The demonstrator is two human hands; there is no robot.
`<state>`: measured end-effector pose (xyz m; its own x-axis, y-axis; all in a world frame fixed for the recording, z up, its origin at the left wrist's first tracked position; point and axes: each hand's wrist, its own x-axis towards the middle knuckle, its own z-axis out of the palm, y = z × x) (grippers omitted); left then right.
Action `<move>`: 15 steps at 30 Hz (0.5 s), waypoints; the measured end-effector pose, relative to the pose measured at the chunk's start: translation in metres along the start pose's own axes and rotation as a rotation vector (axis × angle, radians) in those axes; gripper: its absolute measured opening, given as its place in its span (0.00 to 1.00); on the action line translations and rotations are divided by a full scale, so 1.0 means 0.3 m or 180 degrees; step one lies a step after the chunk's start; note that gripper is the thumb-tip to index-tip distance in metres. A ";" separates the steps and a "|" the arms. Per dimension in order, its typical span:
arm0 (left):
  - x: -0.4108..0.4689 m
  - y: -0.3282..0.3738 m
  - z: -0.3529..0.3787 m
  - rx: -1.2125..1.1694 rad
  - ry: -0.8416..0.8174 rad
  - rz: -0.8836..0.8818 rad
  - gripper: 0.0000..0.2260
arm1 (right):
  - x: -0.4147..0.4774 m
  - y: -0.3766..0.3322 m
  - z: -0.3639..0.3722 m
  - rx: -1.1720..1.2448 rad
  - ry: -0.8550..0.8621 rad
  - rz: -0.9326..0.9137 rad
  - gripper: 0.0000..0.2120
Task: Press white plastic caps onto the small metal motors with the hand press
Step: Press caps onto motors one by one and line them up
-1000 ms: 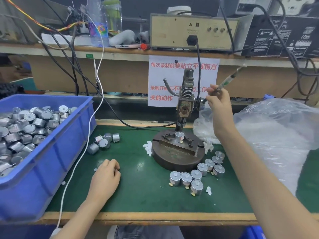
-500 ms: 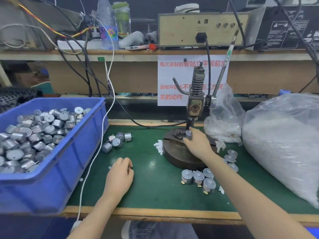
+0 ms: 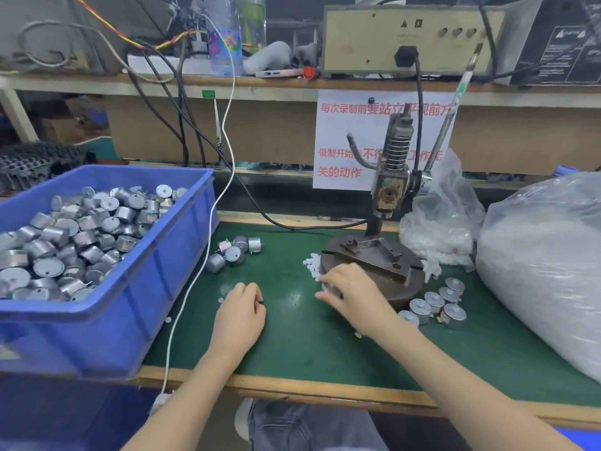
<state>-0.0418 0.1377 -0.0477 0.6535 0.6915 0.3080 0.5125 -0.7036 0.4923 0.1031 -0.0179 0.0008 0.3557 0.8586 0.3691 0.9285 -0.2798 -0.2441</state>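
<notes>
My right hand (image 3: 353, 296) is low over the green worktop (image 3: 309, 346), at the front left edge of the hand press's round base (image 3: 383, 258). Its fingers are curled and motion-blurred. Something pale shows at the fingertips, but I cannot tell if I have hold of anything.

My left hand (image 3: 240, 315) rests knuckles up on the worktop with its fingers tucked under, and I cannot tell if it holds anything either.

The little pile of white caps (image 3: 311, 265) lies against the base, just beyond my right fingertips. A cluster of capped motors (image 3: 435, 302) stands on the worktop to the right of the base, just beside my right forearm. 5 loose motors (image 3: 234, 252) lie near the blue bin (image 3: 169, 255), which is heaped with more motors (image 3: 65, 245).

The hand press (image 3: 390, 183) stands upright, its lever (image 3: 450, 118) raised. A big plastic bag (image 3: 546, 262) lies at the right.
</notes>
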 end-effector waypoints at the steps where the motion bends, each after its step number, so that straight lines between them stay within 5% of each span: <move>1: -0.001 0.002 -0.002 -0.0009 -0.0004 -0.0003 0.03 | -0.011 -0.017 0.019 -0.0072 -0.0122 -0.0115 0.19; 7: -0.002 0.002 -0.006 -0.0032 -0.0015 0.0002 0.04 | -0.066 -0.015 0.069 -0.0559 -0.0326 -0.0083 0.18; 10: 0.000 0.001 -0.004 -0.0065 -0.0018 -0.0020 0.04 | -0.088 -0.013 0.050 -0.0881 -0.0082 -0.0047 0.09; 15: -0.001 -0.002 0.000 -0.0059 0.0024 0.0005 0.04 | -0.088 -0.078 0.064 -0.1086 0.0332 0.0041 0.11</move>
<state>-0.0422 0.1377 -0.0481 0.6500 0.6917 0.3147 0.5011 -0.7014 0.5069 0.0701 -0.0258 -0.0203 0.3601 0.8106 0.4618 0.8997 -0.4327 0.0578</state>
